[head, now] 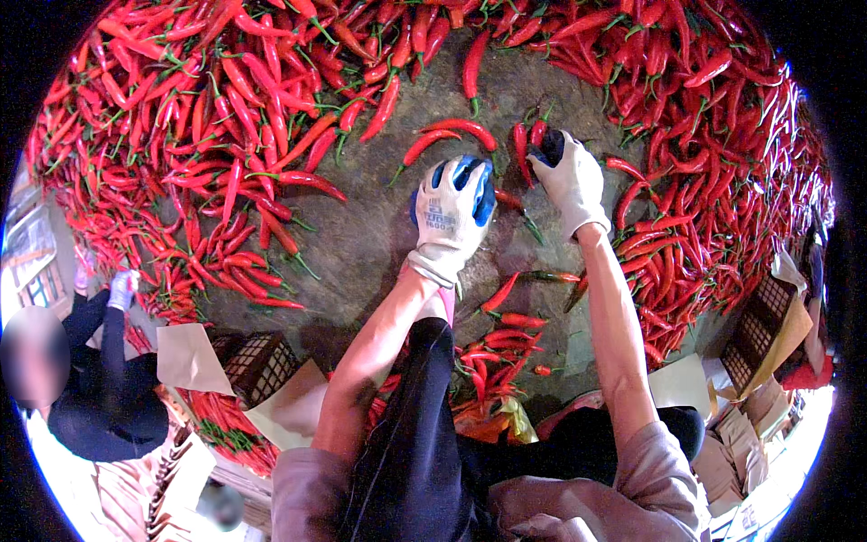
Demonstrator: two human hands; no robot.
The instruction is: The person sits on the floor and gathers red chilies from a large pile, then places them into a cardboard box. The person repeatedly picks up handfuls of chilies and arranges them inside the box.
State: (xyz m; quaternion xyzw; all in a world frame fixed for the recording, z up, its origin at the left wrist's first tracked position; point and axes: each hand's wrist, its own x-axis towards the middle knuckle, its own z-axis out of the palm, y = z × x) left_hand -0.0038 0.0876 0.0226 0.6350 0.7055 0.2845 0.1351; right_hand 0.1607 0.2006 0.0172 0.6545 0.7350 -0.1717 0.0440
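My left hand [454,203], in a white knit glove with a blue-coated palm, reaches down over the floor with its fingers bent and apart. Its palm is hidden. Curved red chilli peppers [467,127] lie just beyond its fingertips, and another chilli [509,199] is beside it on the right. My right hand [572,176], in a white glove with dark coating, is to the right with thumb and fingers curled. Two red chillies [520,146] show at its thumb and fingertips; whether it grips them cannot be made out.
Large heaps of red chillies [257,95] surround the bare floor [379,237]. A smaller pile [498,352] lies near my legs. Brown plastic crates with paper liners stand at left [261,366] and right [758,332]. Another gloved person [108,379] is at far left.
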